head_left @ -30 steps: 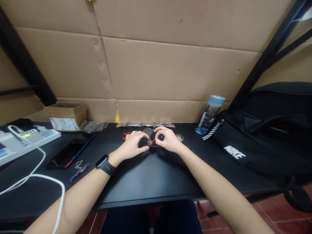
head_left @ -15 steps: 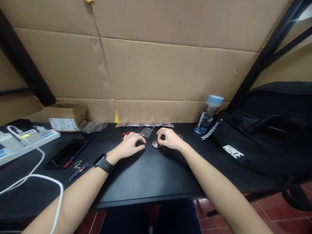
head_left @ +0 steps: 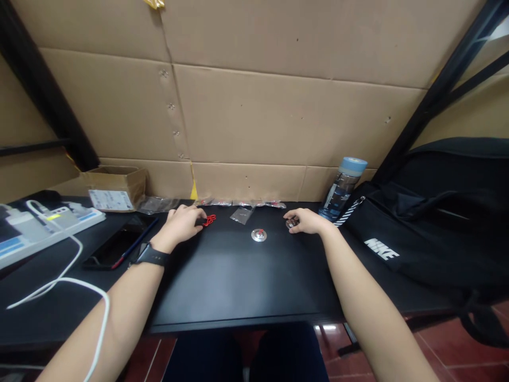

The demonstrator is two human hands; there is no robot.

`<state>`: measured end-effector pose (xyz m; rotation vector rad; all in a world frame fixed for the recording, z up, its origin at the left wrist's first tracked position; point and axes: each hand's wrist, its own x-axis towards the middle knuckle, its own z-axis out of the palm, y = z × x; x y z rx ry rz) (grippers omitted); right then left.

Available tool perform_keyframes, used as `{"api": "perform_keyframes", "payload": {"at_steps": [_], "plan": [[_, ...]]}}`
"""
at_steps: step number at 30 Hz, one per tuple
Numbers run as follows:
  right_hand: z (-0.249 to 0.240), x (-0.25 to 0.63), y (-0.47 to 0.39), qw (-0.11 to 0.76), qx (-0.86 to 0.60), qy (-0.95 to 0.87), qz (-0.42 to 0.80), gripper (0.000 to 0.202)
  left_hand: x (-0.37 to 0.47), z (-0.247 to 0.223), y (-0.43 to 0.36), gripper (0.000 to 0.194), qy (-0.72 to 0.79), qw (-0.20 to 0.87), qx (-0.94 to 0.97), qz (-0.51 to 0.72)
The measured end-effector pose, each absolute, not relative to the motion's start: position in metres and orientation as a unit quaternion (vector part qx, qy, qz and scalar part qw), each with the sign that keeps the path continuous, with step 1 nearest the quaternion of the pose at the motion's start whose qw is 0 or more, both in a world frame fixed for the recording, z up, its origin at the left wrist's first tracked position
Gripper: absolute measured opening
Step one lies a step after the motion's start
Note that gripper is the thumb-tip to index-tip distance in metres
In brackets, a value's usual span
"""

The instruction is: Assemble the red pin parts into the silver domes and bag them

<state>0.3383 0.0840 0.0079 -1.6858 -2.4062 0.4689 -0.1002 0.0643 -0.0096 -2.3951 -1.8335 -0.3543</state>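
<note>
A small cymbal-like metal disc lies flat on the black desk, with a bit of red at its raised middle. To its right, my right hand has thumb and fingers curled around the edges of a second metal disc, which rests at desk level and is partly hidden. My left hand is beside a bunched red cord; its thumb and fingertips are apart, close to the cord's left end. Behind the first disc is a small clear plastic bag.
Several small packets line the cardboard wall. On the left are an open cardboard box, a phone, a power strip and a white cable crossing my left forearm. A bottle and black bag stand right.
My right hand has left the middle disc and moved right onto the second disc. My left hand has shifted left, uncovering the red cord. The view has turned slightly.
</note>
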Motion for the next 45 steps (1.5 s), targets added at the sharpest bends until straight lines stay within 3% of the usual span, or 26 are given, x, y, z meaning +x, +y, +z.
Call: {"api": "perform_keyframes", "payload": {"at_steps": [20,31,38,41,45], "plan": [[0.008,0.341,0.085,0.126,-0.569,-0.797,0.158,0.048,-0.077,-0.012,0.062,0.023,-0.644,0.047,-0.756,-0.105],[0.020,0.323,0.074,0.239,-0.512,-0.805,0.179,0.047,-0.072,-0.009,0.059,0.024,-0.620,0.066,-0.758,-0.191],[0.033,0.271,0.045,0.360,-0.388,-0.811,0.248,0.043,-0.043,0.003,0.041,0.019,-0.474,-0.091,-0.786,-0.386],[0.028,0.247,0.036,0.405,-0.351,-0.787,0.305,0.048,-0.028,0.003,0.034,0.032,-0.441,-0.103,-0.786,-0.420],[0.019,0.227,0.030,0.452,-0.326,-0.752,0.353,0.052,-0.017,0.001,0.030,0.021,-0.419,-0.079,-0.801,-0.419]]}}
